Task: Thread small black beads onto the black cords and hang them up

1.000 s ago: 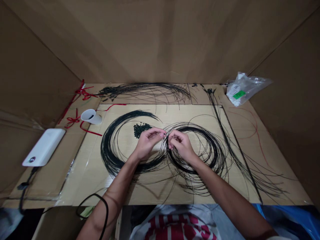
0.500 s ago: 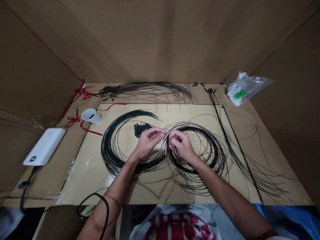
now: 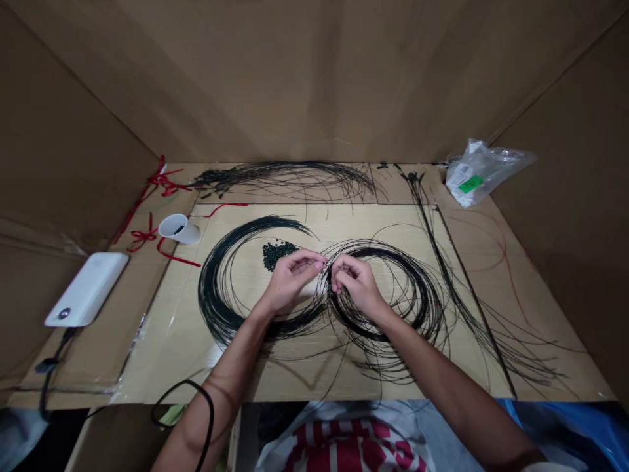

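My left hand [image 3: 289,282] and my right hand [image 3: 354,283] meet fingertip to fingertip over the middle of a pale board [image 3: 295,367]. Both are pinched shut around a thin black cord, with something tiny between the tips that I cannot make out. Beneath the right hand lies a round coil of black cords [image 3: 393,295]. A larger open arc of black cords [image 3: 221,288] curves to the left of my left hand. A small heap of black beads [image 3: 276,254] sits just beyond the left fingers.
A white paper cup [image 3: 179,229] lies on its side at the left among red ribbons [image 3: 152,190]. A white power bank [image 3: 87,288] with a cable rests further left. More black cords [image 3: 289,178] line the back. A plastic bag [image 3: 479,171] sits back right. Cardboard walls enclose everything.
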Motion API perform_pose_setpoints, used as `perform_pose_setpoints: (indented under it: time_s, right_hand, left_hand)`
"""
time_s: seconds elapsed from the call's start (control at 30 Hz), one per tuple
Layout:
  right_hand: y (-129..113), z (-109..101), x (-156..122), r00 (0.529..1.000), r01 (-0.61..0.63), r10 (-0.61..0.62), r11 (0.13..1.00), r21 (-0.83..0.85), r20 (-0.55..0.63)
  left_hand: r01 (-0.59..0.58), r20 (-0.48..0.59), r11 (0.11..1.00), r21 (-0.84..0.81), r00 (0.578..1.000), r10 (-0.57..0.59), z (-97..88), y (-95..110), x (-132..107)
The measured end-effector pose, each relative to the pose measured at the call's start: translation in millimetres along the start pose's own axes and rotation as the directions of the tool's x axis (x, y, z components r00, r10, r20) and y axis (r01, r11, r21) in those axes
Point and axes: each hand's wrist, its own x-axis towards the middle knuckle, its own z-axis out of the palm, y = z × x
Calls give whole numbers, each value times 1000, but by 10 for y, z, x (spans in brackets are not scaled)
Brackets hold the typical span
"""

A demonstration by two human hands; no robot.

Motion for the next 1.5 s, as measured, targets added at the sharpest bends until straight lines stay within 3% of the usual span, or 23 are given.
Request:
perform_pose_setpoints:
  time_s: [1.5]
  right_hand:
    - [-58,12,-4,1000,-24,23,999,44,20]
  left_hand:
    - [129,103,982,-136,988,-116,-29,-70,10]
